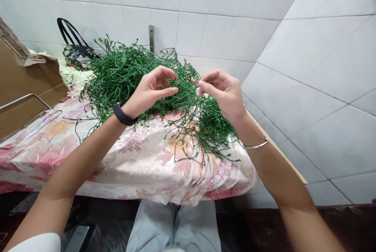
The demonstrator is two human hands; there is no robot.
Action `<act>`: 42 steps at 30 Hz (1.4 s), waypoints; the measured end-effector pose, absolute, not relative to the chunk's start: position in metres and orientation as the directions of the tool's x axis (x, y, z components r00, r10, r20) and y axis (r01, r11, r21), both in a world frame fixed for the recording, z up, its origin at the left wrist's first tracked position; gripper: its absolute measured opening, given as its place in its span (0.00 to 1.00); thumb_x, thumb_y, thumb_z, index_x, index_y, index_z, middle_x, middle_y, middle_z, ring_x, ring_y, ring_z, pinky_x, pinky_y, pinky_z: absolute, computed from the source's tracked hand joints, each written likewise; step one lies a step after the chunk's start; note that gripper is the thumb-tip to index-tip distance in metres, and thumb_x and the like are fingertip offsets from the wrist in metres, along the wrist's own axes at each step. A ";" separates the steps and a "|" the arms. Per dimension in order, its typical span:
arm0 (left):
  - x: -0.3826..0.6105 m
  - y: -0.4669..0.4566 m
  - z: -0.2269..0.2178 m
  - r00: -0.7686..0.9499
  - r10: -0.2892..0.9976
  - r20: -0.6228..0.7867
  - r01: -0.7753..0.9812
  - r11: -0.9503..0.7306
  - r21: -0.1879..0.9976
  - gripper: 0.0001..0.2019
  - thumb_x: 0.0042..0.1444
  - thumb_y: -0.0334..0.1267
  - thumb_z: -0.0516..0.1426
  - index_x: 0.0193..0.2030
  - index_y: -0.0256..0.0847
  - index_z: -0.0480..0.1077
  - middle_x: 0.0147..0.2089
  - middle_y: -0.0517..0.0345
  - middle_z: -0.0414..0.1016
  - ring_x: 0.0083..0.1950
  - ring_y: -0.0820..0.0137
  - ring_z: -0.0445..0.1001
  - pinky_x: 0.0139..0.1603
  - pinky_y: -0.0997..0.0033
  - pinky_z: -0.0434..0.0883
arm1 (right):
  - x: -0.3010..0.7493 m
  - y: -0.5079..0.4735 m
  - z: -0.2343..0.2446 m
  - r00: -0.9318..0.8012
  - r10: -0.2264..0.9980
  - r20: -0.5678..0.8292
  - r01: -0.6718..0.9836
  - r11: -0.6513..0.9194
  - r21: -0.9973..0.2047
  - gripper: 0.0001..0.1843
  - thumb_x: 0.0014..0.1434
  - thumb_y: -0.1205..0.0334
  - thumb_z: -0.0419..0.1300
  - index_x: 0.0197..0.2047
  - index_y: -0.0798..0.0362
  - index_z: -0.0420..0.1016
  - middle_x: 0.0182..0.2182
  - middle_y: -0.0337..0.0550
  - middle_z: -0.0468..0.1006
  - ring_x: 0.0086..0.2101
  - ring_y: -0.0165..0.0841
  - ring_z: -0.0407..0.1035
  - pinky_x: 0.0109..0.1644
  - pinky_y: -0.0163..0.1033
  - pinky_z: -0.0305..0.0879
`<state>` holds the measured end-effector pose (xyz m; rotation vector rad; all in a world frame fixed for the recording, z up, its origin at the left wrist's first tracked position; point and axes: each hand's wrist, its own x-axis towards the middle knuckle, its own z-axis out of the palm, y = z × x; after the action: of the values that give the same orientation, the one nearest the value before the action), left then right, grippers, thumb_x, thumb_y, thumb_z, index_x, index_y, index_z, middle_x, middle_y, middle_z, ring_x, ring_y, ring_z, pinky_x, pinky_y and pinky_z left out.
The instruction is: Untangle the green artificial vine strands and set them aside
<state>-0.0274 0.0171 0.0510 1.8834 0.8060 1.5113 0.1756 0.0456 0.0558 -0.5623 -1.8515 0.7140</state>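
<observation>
A big tangled heap of green artificial sprigs [126,75] lies on a table covered with a floral cloth [138,165]. My left hand [151,91], with a black band on the wrist, is raised over the heap, fingers curled and thumb pressed toward the fingertips. My right hand [225,93], a silver bangle on its wrist, faces it with the fingers pinched together. Thin green strands run between the two hands, but I cannot make out exactly what each pinch holds.
An open cardboard box [26,79] and a metal wire frame [29,115] stand at the left. White artificial flowers [75,77] and a dark bag [75,50] sit behind the heap. White tiled walls close the back and right. A phone [78,238] lies below the table's edge.
</observation>
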 end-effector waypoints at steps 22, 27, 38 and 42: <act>-0.058 0.026 0.045 -0.057 0.732 0.679 0.175 -0.663 0.728 0.13 0.42 0.35 0.62 0.37 0.42 0.68 0.35 0.57 0.70 0.23 0.79 0.64 0.18 0.78 0.60 | 0.202 0.081 0.037 -0.131 0.811 0.571 -0.241 0.533 -0.811 0.14 0.49 0.50 0.60 0.29 0.50 0.61 0.33 0.38 0.72 0.35 0.27 0.70 0.41 0.37 0.68; -0.052 0.025 0.043 0.025 0.756 0.654 0.054 -0.654 0.754 0.08 0.53 0.41 0.54 0.28 0.41 0.70 0.27 0.57 0.71 0.24 0.76 0.67 0.22 0.74 0.64 | 0.195 0.073 0.035 -0.105 0.775 0.623 -0.200 0.597 -0.777 0.14 0.51 0.49 0.58 0.29 0.50 0.61 0.36 0.38 0.74 0.37 0.28 0.70 0.44 0.39 0.69; 0.002 0.003 0.011 0.208 0.849 0.485 -0.192 -0.451 0.872 0.22 0.51 0.39 0.57 0.53 0.41 0.58 0.50 0.50 0.69 0.46 0.71 0.72 0.44 0.70 0.71 | 0.165 0.028 0.018 -0.424 0.567 0.707 -0.026 0.772 -0.635 0.03 0.52 0.63 0.59 0.33 0.51 0.69 0.33 0.38 0.75 0.38 0.28 0.71 0.44 0.37 0.70; -0.002 0.008 0.011 0.177 0.893 0.414 -0.217 -0.375 0.901 0.15 0.52 0.45 0.55 0.42 0.36 0.67 0.36 0.54 0.75 0.38 0.73 0.74 0.40 0.73 0.71 | 0.166 0.022 0.019 -0.540 0.415 0.732 0.062 0.887 -0.457 0.05 0.52 0.63 0.60 0.35 0.50 0.71 0.35 0.39 0.76 0.39 0.29 0.70 0.46 0.39 0.68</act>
<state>-0.0024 0.0076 0.0107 1.4544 0.6909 1.4032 0.1662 0.0222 0.0194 -0.3432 -2.1086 0.4734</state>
